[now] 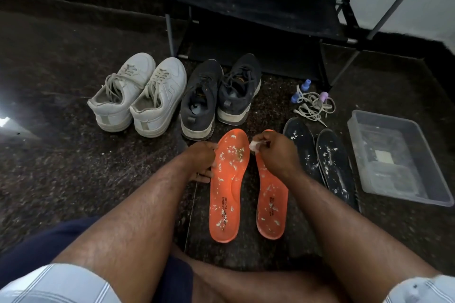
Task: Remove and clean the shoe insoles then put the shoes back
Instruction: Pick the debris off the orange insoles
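Two orange insoles lie side by side on the dark floor, the left one [227, 187] and the right one [270, 206], both speckled with white flakes. My left hand [200, 161] rests on the left insole's outer edge, its fingers along the rim. My right hand [273, 151] hovers over the toe of the right insole and pinches a small white wad [253, 146]. Two black insoles [320, 160] with white flakes lie to the right. A white pair of sneakers [140, 96] and a dark grey pair [220, 96] stand behind.
A black shoe rack [258, 5] stands at the back against the wall. Loose laces and small blue and purple bottles [311, 99] lie beside its leg. A clear plastic tub [398, 157] sits at the right. My bare knees fill the foreground.
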`<action>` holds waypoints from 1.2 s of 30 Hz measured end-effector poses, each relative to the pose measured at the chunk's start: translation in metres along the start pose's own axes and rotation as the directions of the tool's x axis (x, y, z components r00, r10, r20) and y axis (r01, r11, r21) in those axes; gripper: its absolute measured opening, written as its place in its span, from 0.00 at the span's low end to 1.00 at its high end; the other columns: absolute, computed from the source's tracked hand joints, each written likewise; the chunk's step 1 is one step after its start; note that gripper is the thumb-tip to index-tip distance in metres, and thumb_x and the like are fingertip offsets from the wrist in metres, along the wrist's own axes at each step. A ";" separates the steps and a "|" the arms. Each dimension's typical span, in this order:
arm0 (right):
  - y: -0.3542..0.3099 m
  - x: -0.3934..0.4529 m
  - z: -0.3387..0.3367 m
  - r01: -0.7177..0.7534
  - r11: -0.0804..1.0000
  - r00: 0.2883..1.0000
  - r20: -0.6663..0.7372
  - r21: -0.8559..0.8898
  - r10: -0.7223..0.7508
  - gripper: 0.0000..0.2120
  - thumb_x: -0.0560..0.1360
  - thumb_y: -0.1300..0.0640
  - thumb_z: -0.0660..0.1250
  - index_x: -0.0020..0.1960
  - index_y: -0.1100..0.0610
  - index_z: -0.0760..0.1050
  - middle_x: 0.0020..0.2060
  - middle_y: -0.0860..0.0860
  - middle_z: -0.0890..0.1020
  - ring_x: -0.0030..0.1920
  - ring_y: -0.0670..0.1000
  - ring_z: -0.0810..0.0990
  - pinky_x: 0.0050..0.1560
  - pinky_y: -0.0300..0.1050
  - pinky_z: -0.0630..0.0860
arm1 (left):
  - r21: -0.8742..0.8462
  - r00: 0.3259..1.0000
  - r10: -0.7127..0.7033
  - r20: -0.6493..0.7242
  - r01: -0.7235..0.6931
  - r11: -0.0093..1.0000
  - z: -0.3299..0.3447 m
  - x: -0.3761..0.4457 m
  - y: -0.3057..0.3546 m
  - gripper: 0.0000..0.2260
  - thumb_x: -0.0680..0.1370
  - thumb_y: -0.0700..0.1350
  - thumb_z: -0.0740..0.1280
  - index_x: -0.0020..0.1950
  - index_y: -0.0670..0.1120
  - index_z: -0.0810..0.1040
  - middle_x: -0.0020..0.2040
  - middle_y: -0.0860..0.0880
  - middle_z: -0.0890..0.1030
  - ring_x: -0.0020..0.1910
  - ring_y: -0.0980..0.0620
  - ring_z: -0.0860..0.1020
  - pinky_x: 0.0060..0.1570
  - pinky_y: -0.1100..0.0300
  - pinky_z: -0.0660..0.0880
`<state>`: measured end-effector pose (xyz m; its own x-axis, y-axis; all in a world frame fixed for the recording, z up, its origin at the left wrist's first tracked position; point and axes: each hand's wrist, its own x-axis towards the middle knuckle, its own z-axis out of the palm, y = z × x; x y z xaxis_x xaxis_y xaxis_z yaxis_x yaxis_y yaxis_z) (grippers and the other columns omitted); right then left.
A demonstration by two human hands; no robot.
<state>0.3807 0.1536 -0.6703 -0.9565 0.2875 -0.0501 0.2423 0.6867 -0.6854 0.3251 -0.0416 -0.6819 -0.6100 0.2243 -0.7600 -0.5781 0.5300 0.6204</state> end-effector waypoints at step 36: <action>-0.017 0.043 0.065 0.416 0.796 0.905 0.287 -0.441 -0.314 0.18 0.82 0.55 0.56 0.49 0.63 0.82 0.46 0.62 0.83 0.48 0.61 0.81 0.51 0.49 0.73 | -0.041 0.999 -0.046 0.025 0.047 0.998 0.002 -0.021 0.013 0.12 0.83 0.46 0.56 0.65 0.50 0.72 0.44 0.43 0.75 0.37 0.44 0.77 0.43 0.48 0.80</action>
<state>0.3250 0.1111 -0.7077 -0.9884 -0.1468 -0.0385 -0.1330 0.9601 -0.2461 0.3312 -0.0376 -0.6583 -0.5693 0.2203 -0.7920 -0.6277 0.5057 0.5918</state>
